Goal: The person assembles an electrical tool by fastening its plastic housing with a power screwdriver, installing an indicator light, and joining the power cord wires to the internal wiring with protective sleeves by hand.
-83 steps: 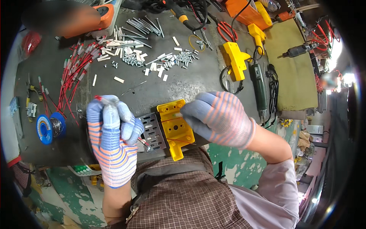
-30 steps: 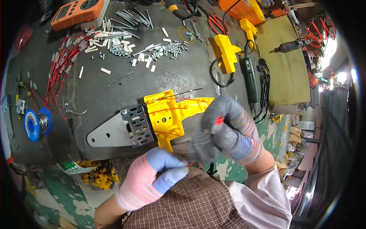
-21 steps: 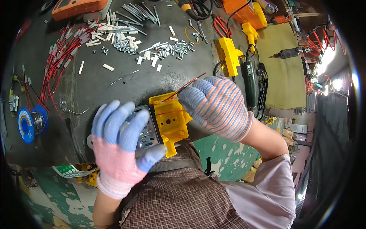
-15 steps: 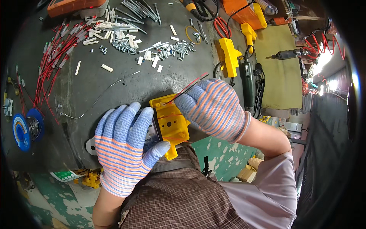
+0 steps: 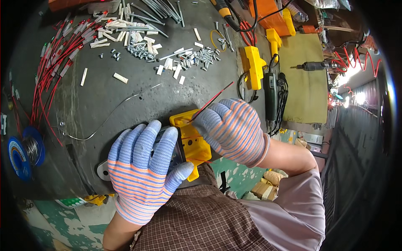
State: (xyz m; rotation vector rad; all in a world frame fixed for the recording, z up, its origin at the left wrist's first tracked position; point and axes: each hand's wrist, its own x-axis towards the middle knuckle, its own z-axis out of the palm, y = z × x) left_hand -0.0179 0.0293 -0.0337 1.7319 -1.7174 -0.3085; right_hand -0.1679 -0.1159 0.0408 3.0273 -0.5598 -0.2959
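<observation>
My left hand (image 5: 142, 171), in a striped knit glove, spans a dark, partly see-through part beside a yellow plastic housing (image 5: 197, 146) at the table's near edge. Its thumb rests on the housing's near end and its fingers curve over the far side, steadying the piece. The housing lies with its hollow inside facing up. In a closed pinch, my gloved right hand (image 5: 234, 131) grips a red and a black wire (image 5: 215, 96) above the housing's far right corner. Their free ends stick out past my fingers. My right fingertips are partly hidden.
Red-wired indicator lights (image 5: 58, 58), screws (image 5: 142, 51), white strips (image 5: 120, 78) and long bolts (image 5: 146, 19) lie across the table's far side. A solder wire spool (image 5: 26, 152) stands left. Right are another yellow housing (image 5: 254, 67), a dark electric screwdriver (image 5: 271, 98) and cables.
The view has shifted slightly, so most things sit a little lower. Both hands keep their holds on the housing and wires. The wires' free ends now lie closer together.
</observation>
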